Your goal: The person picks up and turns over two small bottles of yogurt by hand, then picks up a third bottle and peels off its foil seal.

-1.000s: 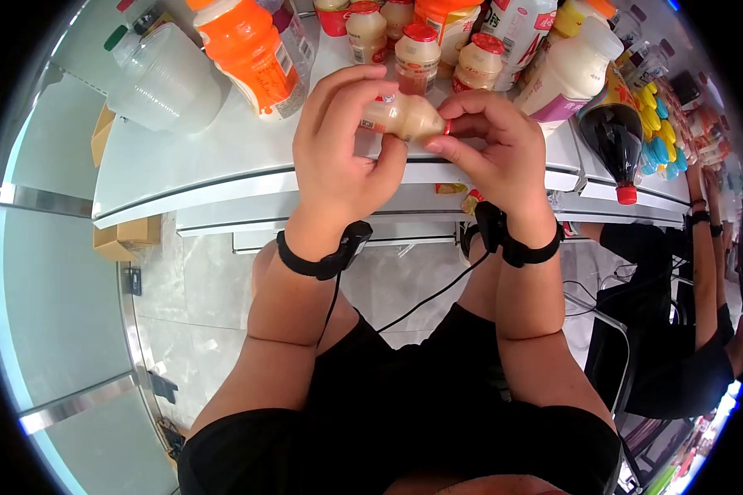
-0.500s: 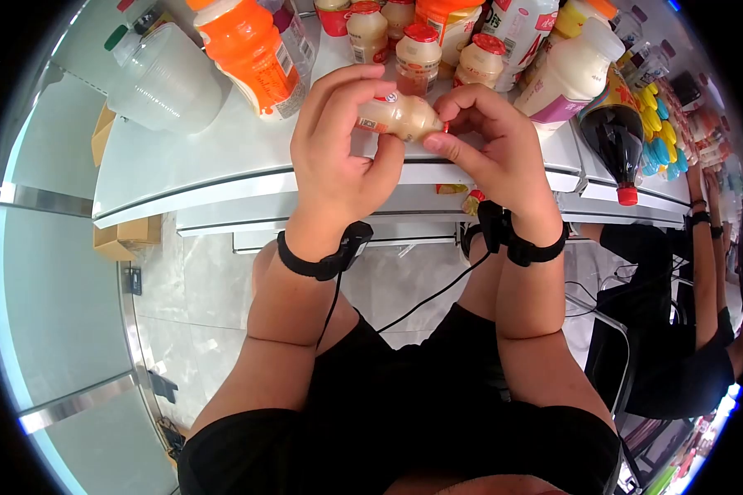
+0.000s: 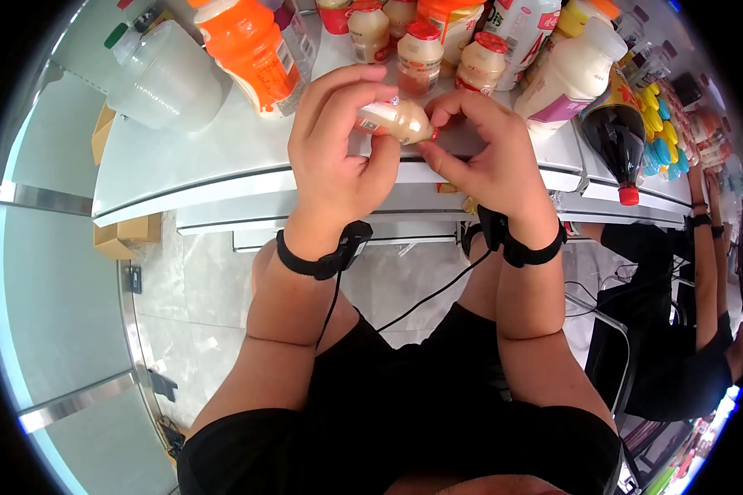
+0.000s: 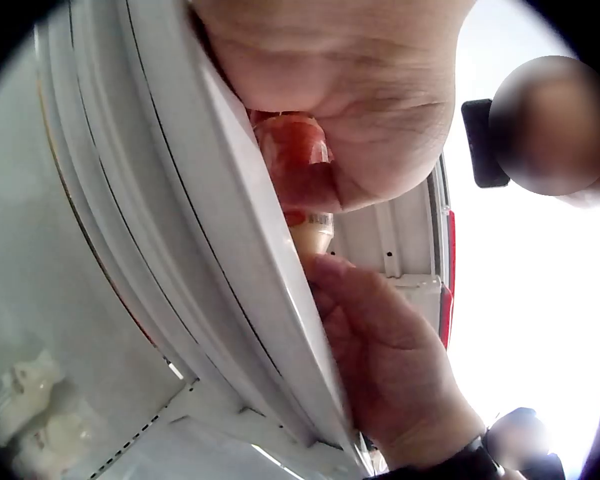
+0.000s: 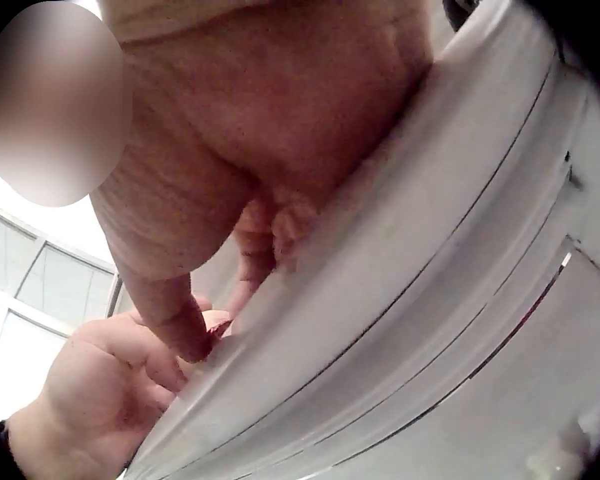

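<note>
A small cream-coloured drink bottle point(image 3: 406, 124) lies sideways above the counter's front edge, its red cap point(image 3: 434, 132) pointing right. My left hand point(image 3: 334, 153) grips the bottle's body between thumb and curled fingers, covering its base. At the other end, the thumb and fingers of my right hand point(image 3: 499, 153) pinch the cap and hide most of it. In the left wrist view, the bottle point(image 4: 315, 238) shows between the two hands, close beside the white edge. A bit of the red cap point(image 5: 218, 330) peeks out under my right fingertips in the right wrist view.
Behind the hands stand similar small red-capped bottles point(image 3: 419, 58) and a larger white bottle point(image 3: 570, 74). An orange-wrapped bottle point(image 3: 252, 58) and a translucent jug point(image 3: 169, 78) are at left. A dark soda bottle point(image 3: 615, 132) lies at right on the white counter point(image 3: 182, 169).
My right hand and the bottle's capped end have shifted a little to the left. The left hand keeps its grip almost in place, moving only slightly left.
</note>
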The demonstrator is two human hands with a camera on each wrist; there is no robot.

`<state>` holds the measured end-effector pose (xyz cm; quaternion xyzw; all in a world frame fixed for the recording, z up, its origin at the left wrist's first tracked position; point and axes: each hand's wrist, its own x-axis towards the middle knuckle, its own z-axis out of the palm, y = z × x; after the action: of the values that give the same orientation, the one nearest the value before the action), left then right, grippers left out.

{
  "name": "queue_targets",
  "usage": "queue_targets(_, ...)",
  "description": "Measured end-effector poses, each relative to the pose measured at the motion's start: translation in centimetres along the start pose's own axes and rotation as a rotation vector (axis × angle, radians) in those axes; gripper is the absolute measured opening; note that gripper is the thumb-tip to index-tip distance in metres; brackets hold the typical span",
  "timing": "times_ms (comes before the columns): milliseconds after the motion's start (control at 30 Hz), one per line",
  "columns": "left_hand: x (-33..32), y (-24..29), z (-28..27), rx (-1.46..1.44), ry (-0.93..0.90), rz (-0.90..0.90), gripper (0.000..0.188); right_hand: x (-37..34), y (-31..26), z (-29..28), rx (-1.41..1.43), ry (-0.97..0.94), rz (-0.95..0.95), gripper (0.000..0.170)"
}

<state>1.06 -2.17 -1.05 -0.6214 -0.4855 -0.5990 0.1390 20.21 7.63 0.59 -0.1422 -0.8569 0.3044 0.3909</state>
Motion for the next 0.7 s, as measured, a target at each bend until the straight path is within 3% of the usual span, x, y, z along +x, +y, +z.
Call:
queue_targets(100,-0.21,0.14,0.07,-0.021,-0.017,-0.069,0.041,-0.04,0.06,0.04,-0.028,0.008,-0.011,0.029)
queue_targets(267,-0.02,-0.25,0.05,0.016,-0.009,0.02,0.041,-0.07,-0.05,0.2,-0.001,0.006,0.038,0.029)
queue_targets(367,-0.01,-0.1,0.05,-0.019,-0.006,-0.002,0.041,0.04,0.6,0.06,-0.06,-0.004,-0.08,0.03)
queue_targets(700,0.02,-0.1,-0.09,-0.08,-0.015,-0.024,0.041,-0.2,0.16,0.06,0.11,0.005,0.056,0.034)
